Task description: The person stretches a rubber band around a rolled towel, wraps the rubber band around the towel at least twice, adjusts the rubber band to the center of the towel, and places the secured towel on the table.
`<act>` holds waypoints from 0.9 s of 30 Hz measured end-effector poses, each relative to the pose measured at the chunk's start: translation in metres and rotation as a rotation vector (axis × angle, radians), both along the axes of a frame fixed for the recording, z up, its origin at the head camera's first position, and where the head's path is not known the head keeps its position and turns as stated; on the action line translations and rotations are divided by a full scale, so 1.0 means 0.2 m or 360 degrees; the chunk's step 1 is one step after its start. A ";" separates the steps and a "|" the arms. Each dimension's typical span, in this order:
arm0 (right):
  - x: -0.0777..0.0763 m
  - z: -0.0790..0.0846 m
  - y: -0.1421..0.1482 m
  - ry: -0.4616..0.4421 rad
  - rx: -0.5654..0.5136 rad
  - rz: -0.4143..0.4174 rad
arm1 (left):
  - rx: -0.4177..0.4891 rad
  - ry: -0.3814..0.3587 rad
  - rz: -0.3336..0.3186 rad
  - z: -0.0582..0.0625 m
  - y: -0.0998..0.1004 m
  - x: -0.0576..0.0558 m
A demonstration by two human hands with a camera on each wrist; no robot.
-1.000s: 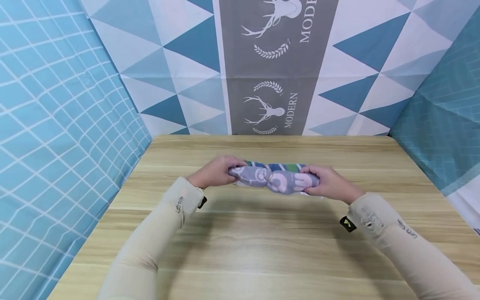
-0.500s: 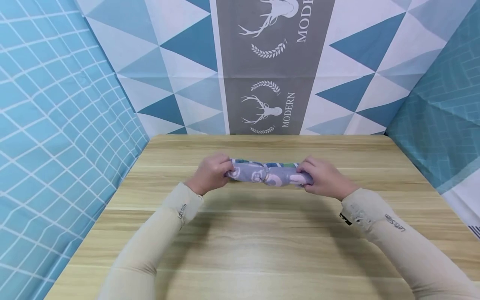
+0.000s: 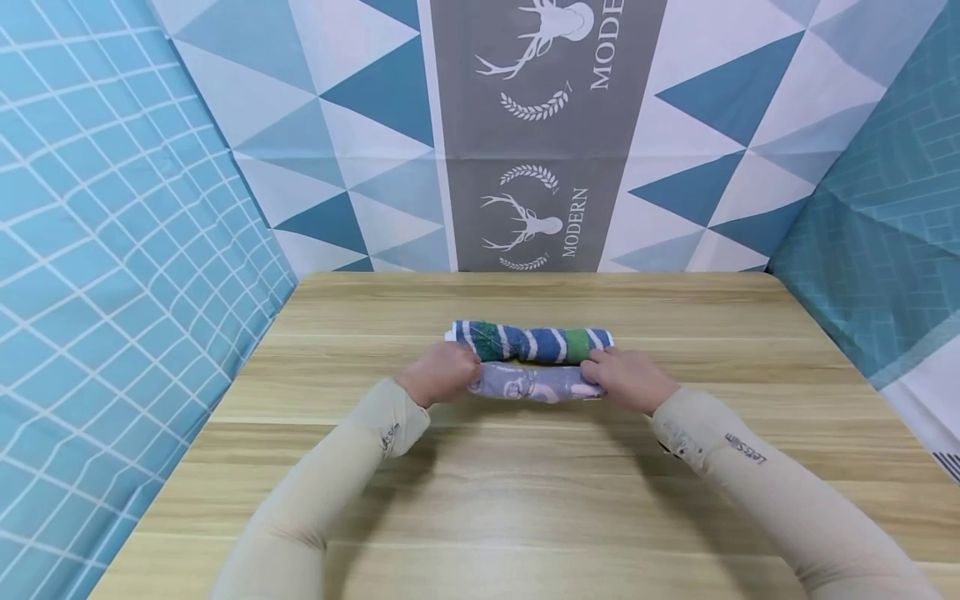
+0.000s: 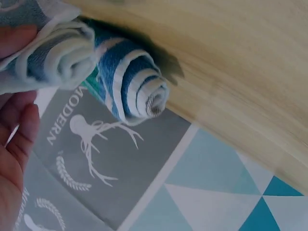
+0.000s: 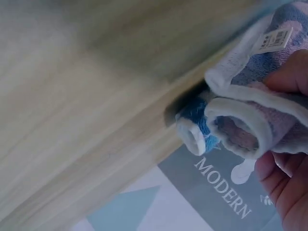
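A rolled grey-purple towel (image 3: 534,383) with pale pink shapes is held level between both hands. My left hand (image 3: 442,372) grips its left end, and my right hand (image 3: 628,379) grips its right end. Just behind it lies a second rolled towel (image 3: 551,344), striped blue, green and white, on the table. In the left wrist view the purple towel's spiral end (image 4: 57,57) sits between thumb and fingers, beside the striped roll (image 4: 137,86). The right wrist view shows a white label (image 5: 275,40) on the purple towel and the striped roll's end (image 5: 192,134) behind it.
The wooden table (image 3: 517,492) reaches back to a wall covering (image 3: 375,150) with triangles and deer prints. A blue gridded sheet (image 3: 112,275) borders the left side, and a teal sheet (image 3: 885,217) stands at the right.
Both hands have brought the purple towel nearer the person and lower. The striped towel, mostly hidden behind it before, now shows fully along its length.
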State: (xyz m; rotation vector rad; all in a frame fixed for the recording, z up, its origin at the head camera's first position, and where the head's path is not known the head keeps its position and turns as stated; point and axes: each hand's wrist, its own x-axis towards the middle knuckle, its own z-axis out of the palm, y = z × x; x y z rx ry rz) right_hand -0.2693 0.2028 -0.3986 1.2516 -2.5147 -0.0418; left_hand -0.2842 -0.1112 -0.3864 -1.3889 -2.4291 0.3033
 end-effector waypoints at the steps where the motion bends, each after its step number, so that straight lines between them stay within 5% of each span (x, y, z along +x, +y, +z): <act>1: 0.00 0.00 -0.01 -0.0013 0.0032 -0.0027 | -0.0027 0.0011 0.0027 -0.01 0.01 0.00; 7: -0.02 -0.04 -0.06 -0.0063 0.0250 -0.0173 | -0.0169 0.0021 0.0158 -0.05 0.02 0.02; 11: -0.01 -0.07 -0.06 -0.0190 0.0247 -0.0202 | -0.0209 -0.0128 0.0217 -0.05 0.01 0.03; 18: 0.00 0.06 -0.03 -0.0840 0.0118 -0.0195 | -0.0031 -0.0575 0.0284 -0.02 -0.01 0.01; 21: 0.05 0.12 0.02 -0.1070 0.0020 -0.0272 | 0.0153 -0.0634 0.0290 0.01 -0.04 0.01; 24: 0.10 0.16 0.08 -0.0970 -0.0114 -0.0355 | 0.0321 -0.0526 0.0415 0.06 -0.11 0.04; 27: 0.13 0.17 0.17 -0.0595 -0.0255 -0.0400 | 0.0437 -0.0352 0.0628 0.13 -0.19 0.06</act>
